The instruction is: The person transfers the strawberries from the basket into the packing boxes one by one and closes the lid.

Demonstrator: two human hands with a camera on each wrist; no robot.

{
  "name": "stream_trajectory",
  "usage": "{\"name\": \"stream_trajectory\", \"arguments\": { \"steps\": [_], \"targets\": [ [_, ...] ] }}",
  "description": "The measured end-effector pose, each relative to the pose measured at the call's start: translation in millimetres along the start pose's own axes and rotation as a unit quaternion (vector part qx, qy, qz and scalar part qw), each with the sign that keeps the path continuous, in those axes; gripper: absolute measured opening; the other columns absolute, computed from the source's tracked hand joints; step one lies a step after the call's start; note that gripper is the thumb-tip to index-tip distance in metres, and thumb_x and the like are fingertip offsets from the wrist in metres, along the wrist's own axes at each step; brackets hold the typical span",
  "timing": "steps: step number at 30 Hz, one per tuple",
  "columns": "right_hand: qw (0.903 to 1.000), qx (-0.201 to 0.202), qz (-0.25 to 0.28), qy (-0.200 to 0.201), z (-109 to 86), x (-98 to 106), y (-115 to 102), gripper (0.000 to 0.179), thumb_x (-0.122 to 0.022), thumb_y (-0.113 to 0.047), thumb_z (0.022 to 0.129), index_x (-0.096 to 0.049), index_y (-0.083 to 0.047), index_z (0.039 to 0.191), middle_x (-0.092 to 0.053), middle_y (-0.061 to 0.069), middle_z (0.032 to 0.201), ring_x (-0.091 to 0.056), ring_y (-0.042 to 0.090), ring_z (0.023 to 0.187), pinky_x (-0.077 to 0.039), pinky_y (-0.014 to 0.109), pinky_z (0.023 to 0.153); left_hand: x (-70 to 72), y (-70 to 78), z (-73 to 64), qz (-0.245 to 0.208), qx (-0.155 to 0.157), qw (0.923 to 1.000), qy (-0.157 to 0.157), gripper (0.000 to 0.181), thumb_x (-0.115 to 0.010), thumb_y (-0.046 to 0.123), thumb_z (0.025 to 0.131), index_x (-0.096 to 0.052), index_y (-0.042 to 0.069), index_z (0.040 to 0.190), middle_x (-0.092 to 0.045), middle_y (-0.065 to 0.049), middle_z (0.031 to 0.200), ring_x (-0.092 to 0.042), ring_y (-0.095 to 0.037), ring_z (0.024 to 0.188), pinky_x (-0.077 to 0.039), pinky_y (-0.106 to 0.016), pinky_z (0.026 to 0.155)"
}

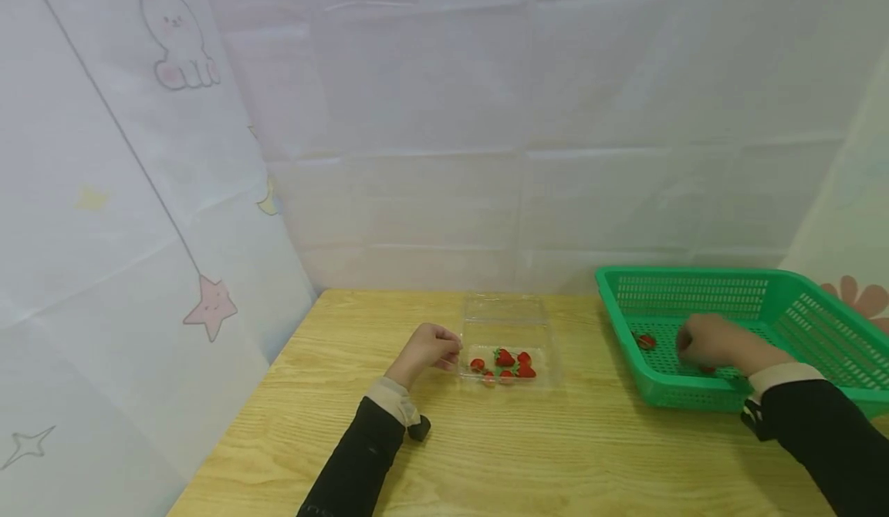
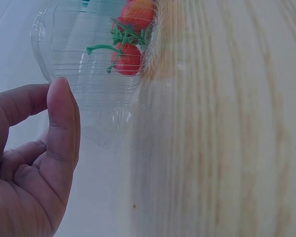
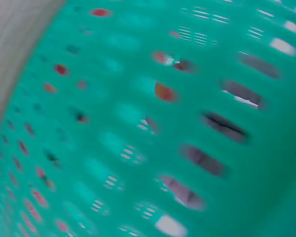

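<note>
My left hand (image 1: 434,347) pinches the left rim of a clear plastic box (image 1: 549,355), its lid standing up at the back. Several strawberries (image 1: 505,358) lie inside, some with green leaves. In the left wrist view, thumb and forefinger meet at the corner of the box (image 2: 64,44). My right hand (image 1: 711,341) reaches down into a green plastic basket (image 1: 625,374), slightly blurred. Red fruit shows just under it, and whether the fingers hold any is hidden. Through the slotted basket wall (image 3: 266,163), the right wrist view gives blurred glimpses of red fruit and fingers.
Left of my right hand, another strawberry (image 1: 647,342) lies on the basket floor. Box and basket stand on a wood-grain table (image 1: 486,455), the basket at its right side. A pale printed sheet (image 1: 430,116) hangs behind and at the sides.
</note>
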State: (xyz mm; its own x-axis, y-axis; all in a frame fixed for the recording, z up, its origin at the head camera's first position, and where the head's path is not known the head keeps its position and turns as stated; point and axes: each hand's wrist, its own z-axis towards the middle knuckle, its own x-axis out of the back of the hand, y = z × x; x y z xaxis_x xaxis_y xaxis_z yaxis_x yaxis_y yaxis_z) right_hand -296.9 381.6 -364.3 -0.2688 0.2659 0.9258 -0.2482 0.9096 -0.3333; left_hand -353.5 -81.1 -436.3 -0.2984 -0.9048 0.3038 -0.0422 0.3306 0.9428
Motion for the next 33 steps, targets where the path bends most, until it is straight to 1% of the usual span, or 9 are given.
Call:
{"name": "stream_trajectory", "arguments": {
  "steps": [5, 12, 14, 18, 22, 24, 27, 29, 33],
  "targets": [
    [0.9992, 0.014, -0.017, 0.033, -5.7, 16, -9, 0.019, -0.067, -0.005, 0.086, -0.067, 0.011, 0.097, -0.066, 0.012, 0.087, -0.061, 0.028, 0.076, -0.053, 0.047, 0.063, -0.3, -0.7, 1.4, -0.006, 0.001, 1.0000, -0.001, 0.015, -0.062, 0.006, 0.095, -0.068, -0.007, 0.100, -0.066, -0.012, 0.076, -0.064, -0.017, 0.065, -0.059, -0.032, 0.060],
    [0.9974, 0.031, -0.019, 0.063, -8.1, 30, -27, 0.019, -0.066, -0.008, 0.089, -0.069, 0.008, 0.098, -0.068, 0.011, 0.090, -0.060, 0.020, 0.074, -0.052, 0.043, 0.063, 0.6, -1.1, 1.7, -0.003, 0.004, 1.0000, 0.001, 0.015, -0.063, 0.006, 0.094, -0.069, -0.006, 0.099, -0.067, -0.011, 0.076, -0.065, -0.016, 0.064, -0.059, -0.031, 0.060],
    [0.9961, 0.038, -0.021, 0.078, -6.6, 33, -35, 0.021, -0.067, -0.008, 0.088, -0.068, 0.009, 0.100, -0.068, 0.014, 0.092, -0.062, 0.023, 0.075, -0.053, 0.044, 0.063, 0.7, -1.4, 1.3, -0.004, 0.004, 1.0000, 0.001, 0.016, -0.063, 0.006, 0.094, -0.068, -0.007, 0.100, -0.066, -0.012, 0.076, -0.064, -0.016, 0.064, -0.059, -0.032, 0.060],
    [0.9927, 0.055, -0.023, 0.105, -1.7, 37, -57, 0.022, -0.066, -0.008, 0.089, -0.068, 0.008, 0.104, -0.069, 0.014, 0.095, -0.064, 0.029, 0.080, -0.054, 0.045, 0.066, 0.8, -1.2, 0.5, -0.006, 0.001, 1.0000, -0.001, 0.017, -0.063, 0.006, 0.094, -0.068, -0.009, 0.102, -0.067, -0.012, 0.075, -0.064, -0.016, 0.064, -0.059, -0.032, 0.060],
    [0.9885, 0.080, -0.025, 0.126, 5.2, 36, -82, 0.019, -0.065, -0.006, 0.089, -0.069, 0.006, 0.103, -0.069, 0.011, 0.093, -0.064, 0.030, 0.083, -0.055, 0.046, 0.068, 0.4, -1.2, 0.2, -0.005, 0.000, 1.0000, -0.004, 0.017, -0.063, 0.006, 0.094, -0.068, -0.008, 0.102, -0.067, -0.012, 0.076, -0.065, -0.016, 0.063, -0.059, -0.031, 0.059],
    [0.9873, 0.087, -0.021, 0.132, 8.9, 35, -96, 0.022, -0.066, -0.005, 0.089, -0.067, 0.008, 0.106, -0.068, 0.012, 0.094, -0.065, 0.032, 0.084, -0.055, 0.045, 0.069, 0.2, -1.2, 0.5, -0.005, 0.000, 1.0000, -0.006, 0.017, -0.064, 0.007, 0.094, -0.068, -0.008, 0.102, -0.067, -0.013, 0.076, -0.064, -0.016, 0.063, -0.059, -0.031, 0.059],
    [0.9868, 0.098, -0.012, 0.128, 16.5, 31, -116, 0.028, -0.068, -0.006, 0.089, -0.065, 0.011, 0.112, -0.068, 0.015, 0.096, -0.065, 0.034, 0.089, -0.056, 0.045, 0.071, -0.3, -1.1, 1.3, -0.007, 0.002, 1.0000, -0.005, 0.015, -0.064, 0.006, 0.094, -0.069, -0.007, 0.099, -0.067, -0.012, 0.076, -0.064, -0.016, 0.063, -0.059, -0.031, 0.059],
    [0.9872, 0.102, -0.006, 0.122, 22.9, 27, -128, 0.031, -0.068, -0.006, 0.089, -0.063, 0.012, 0.114, -0.068, 0.015, 0.097, -0.064, 0.032, 0.089, -0.056, 0.042, 0.071, -0.4, -1.0, 1.9, -0.008, 0.002, 1.0000, -0.004, 0.014, -0.064, 0.006, 0.094, -0.069, -0.006, 0.098, -0.066, -0.012, 0.075, -0.064, -0.016, 0.063, -0.059, -0.031, 0.059],
    [0.9851, 0.124, -0.005, 0.119, 39.8, 12, -145, 0.028, -0.067, -0.004, 0.089, -0.065, 0.010, 0.113, -0.068, 0.011, 0.096, -0.064, 0.028, 0.087, -0.056, 0.040, 0.071, -0.5, -0.4, 2.8, -0.008, 0.003, 1.0000, -0.002, 0.012, -0.064, 0.006, 0.093, -0.069, -0.005, 0.097, -0.066, -0.011, 0.075, -0.064, -0.016, 0.063, -0.059, -0.031, 0.059]
  ]
}}
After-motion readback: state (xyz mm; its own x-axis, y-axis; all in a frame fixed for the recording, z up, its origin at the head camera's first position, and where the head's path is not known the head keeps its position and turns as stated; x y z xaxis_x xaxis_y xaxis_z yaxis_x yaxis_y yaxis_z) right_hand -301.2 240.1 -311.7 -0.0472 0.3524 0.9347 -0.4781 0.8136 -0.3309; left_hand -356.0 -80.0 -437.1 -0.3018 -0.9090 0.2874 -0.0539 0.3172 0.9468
